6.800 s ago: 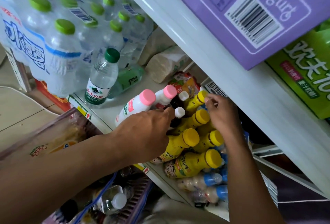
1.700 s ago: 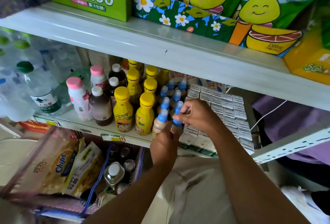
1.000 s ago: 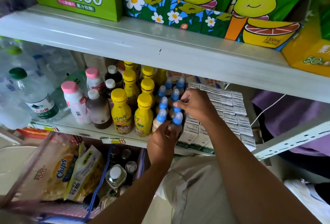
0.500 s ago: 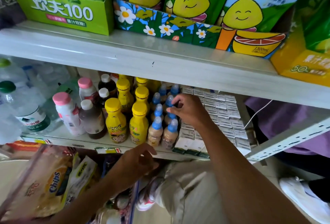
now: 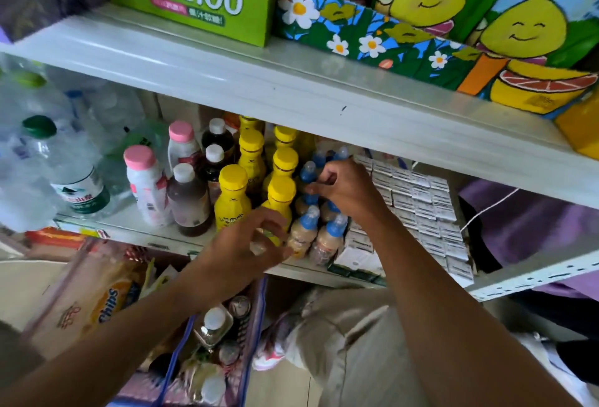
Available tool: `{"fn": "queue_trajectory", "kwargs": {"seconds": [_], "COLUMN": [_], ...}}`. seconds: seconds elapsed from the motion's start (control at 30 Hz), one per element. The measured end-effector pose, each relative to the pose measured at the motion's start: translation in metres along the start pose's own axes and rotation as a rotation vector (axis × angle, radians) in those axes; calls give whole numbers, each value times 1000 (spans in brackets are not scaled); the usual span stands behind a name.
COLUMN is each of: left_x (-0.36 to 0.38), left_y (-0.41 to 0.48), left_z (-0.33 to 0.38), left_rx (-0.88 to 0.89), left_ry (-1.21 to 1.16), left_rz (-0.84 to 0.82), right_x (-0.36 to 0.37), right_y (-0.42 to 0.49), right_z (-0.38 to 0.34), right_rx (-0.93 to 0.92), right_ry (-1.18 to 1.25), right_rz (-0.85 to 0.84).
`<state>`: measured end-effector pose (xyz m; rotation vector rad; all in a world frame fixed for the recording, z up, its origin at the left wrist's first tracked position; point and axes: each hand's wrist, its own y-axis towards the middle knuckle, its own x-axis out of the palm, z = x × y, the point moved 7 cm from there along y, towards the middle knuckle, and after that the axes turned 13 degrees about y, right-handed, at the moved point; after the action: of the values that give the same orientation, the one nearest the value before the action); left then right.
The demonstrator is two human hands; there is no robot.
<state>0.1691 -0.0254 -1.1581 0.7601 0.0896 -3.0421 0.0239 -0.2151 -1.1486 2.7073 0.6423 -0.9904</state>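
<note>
Small beige bottles with blue caps (image 5: 304, 232) stand in rows on the lower shelf (image 5: 129, 223), to the right of yellow bottles (image 5: 231, 201). My right hand (image 5: 345, 188) reaches into the middle of the blue-capped rows. Its curled fingers pinch the top of one bottle there. My left hand (image 5: 246, 246) hovers at the shelf's front edge, before the front yellow bottle, blurred by motion. Its fingers are spread and loosely bent, and I see nothing in them.
Small white cartons (image 5: 418, 209) fill the shelf right of the bottles. Pink-capped bottles (image 5: 146, 186), dark bottles (image 5: 188, 204) and water bottles (image 5: 76, 186) stand to the left. The upper shelf (image 5: 291, 89) hangs low overhead. Below sits a basket (image 5: 254, 316) beside a chips bag (image 5: 97, 303).
My left hand rose from the basket back up to the shelf front. My right hand stayed among the blue-capped bottles. The camera moved closer.
</note>
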Motion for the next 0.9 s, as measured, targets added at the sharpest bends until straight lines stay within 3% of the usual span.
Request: {"fn": "queue_trajectory", "kwargs": {"seconds": [0.13,0.4,0.6,0.9], "left_x": [-8,-14,-19,-19], "left_y": [24,31,29,27], "left_z": [9,-6,-10,-16], "left_rx": [-8,-79,-84,-96], "left_ry": [-200,-245,-229,-255], "left_rz": [50,51,41,19], "right_x": [1,-2,-38,-30], "right_y": [0,-4,1,19], "right_z": [0,4,-4,27], "right_rx": [8,38,-106,83], "right_ry": [39,73,64,-7], "right_rz": [-30,-43,225,137]}}
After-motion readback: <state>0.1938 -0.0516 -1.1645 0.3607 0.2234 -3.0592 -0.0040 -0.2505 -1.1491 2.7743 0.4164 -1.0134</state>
